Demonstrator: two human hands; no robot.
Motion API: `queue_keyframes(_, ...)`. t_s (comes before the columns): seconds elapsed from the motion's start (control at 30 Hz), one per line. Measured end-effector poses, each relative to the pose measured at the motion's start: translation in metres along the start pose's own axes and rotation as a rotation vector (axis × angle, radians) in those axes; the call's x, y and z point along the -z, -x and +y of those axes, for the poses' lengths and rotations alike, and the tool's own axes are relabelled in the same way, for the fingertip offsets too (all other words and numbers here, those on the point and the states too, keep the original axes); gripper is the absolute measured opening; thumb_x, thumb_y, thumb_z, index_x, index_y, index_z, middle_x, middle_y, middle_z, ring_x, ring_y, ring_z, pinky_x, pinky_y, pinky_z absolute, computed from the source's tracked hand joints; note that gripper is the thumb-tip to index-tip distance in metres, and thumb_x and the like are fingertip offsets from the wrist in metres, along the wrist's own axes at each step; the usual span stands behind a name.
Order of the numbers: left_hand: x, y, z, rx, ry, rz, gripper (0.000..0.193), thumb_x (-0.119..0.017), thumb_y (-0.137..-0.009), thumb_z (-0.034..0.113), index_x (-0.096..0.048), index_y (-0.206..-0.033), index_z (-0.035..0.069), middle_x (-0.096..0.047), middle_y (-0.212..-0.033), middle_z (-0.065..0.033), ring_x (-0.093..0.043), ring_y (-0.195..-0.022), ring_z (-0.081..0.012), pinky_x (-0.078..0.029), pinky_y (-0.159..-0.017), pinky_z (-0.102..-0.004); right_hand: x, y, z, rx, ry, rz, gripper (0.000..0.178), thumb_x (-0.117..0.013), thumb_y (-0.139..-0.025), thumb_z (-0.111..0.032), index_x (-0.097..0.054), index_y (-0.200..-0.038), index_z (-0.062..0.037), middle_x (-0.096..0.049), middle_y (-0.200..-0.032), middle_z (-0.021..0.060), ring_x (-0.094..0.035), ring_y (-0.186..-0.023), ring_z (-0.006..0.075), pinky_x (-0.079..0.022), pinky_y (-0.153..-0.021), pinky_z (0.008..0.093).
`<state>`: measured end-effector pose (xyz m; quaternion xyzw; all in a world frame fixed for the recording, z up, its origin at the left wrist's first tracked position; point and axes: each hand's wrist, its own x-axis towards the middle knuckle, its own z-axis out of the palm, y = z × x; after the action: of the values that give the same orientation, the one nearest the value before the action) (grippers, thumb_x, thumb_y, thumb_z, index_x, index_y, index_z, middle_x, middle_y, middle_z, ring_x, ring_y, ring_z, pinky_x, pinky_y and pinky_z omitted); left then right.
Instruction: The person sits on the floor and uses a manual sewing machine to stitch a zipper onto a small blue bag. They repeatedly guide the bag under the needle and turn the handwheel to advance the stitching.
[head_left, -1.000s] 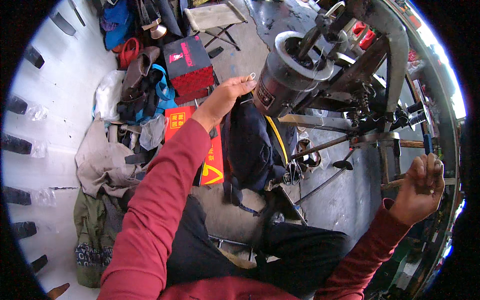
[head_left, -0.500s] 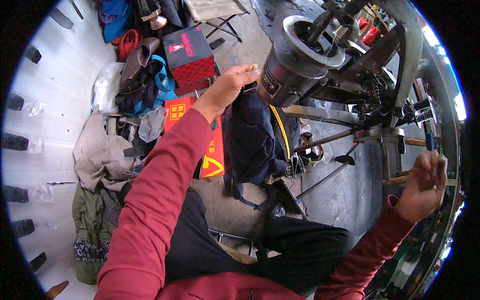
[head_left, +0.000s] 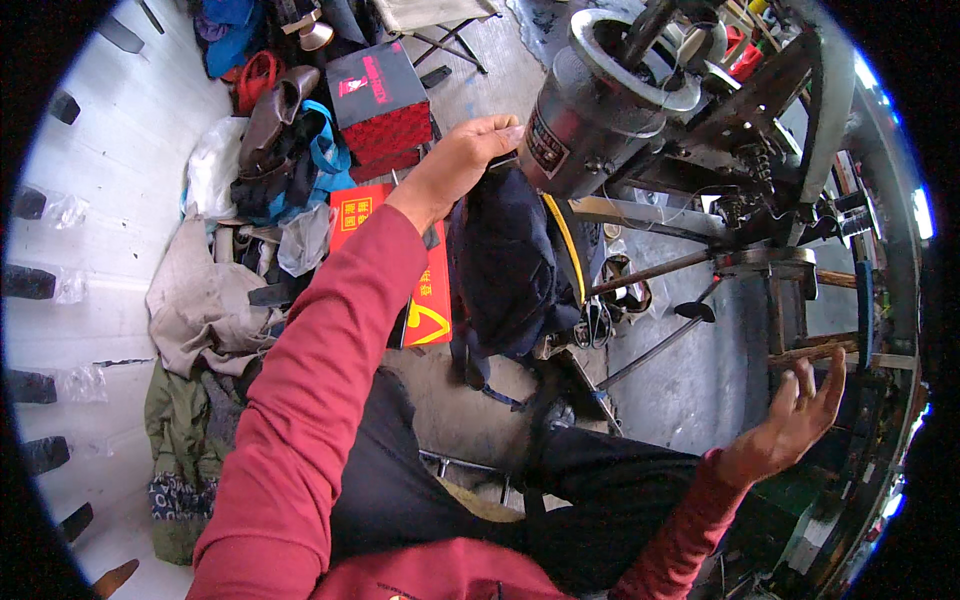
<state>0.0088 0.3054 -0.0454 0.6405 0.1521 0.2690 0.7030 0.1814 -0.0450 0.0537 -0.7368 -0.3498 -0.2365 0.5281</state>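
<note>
My left hand [head_left: 465,168] reaches forward with its fingers closed against the left side of a heavy metal machine's cylinder [head_left: 585,140]. A small dark piece shows under the fingertips, too hidden to name. Just below that hand is a dark navy bag [head_left: 505,260] with a yellow trim. My right hand [head_left: 785,425] is raised at the right, palm up, its fingers spread and nothing in them. Near it are the machine's lower frame [head_left: 770,262] and a wooden bar [head_left: 815,352].
A red box with yellow print [head_left: 430,315] lies left of the bag. Behind it stands a black and red box [head_left: 378,95]. Clothes [head_left: 215,300] and a brown shoe [head_left: 270,125] are heaped along the white wall. A folding stool [head_left: 435,15] is at the back; scissors [head_left: 597,328] hang near the bag.
My right hand has moved left and toward me, away from the machine's lower right side, and its fingers have spread. The left hand stays nearly in place.
</note>
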Motion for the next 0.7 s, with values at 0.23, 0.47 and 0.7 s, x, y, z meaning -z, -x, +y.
queue_keyframes(0.23,-0.003,-0.002,-0.001,0.021,0.059,0.017,0.029,-0.049,-0.103,0.025,-0.067,-0.110,0.003,-0.068,-0.102,0.0020,-0.059,-0.092,-0.0057,-0.045,-0.087,-0.0216,-0.060,0.040,-0.026,-0.354,-0.224,-0.703,0.025,-0.058,-0.098,-0.011,-0.068,-0.115,0.0040,-0.070,-0.107,0.0109,-0.064,-0.098,0.0152,-0.048,-0.091,0.0290)
queue_keyframes(0.47,0.000,-0.005,0.000,0.000,-0.036,-0.015,0.029,-0.050,-0.103,0.026,-0.066,-0.103,0.003,-0.065,-0.095,0.0029,-0.054,-0.088,-0.0058,-0.043,-0.084,-0.0224,-0.144,0.031,-0.018,-0.382,-0.347,-0.850,0.032,-0.063,-0.098,-0.021,-0.067,-0.115,0.0061,-0.072,-0.105,0.0115,-0.064,-0.099,0.0145,-0.049,-0.089,0.0289)
queue_keyframes(0.7,0.004,-0.005,-0.004,-0.024,-0.107,-0.010,0.030,-0.051,-0.103,0.028,-0.065,-0.097,0.003,-0.061,-0.091,0.0040,-0.050,-0.085,-0.0062,-0.041,-0.081,-0.0233,-0.158,-0.009,-0.005,0.290,0.044,-0.413,0.022,-0.074,-0.087,-0.015,-0.069,-0.103,-0.0006,-0.068,-0.086,0.0149,-0.066,-0.077,0.0306,-0.051,-0.073,0.0391)
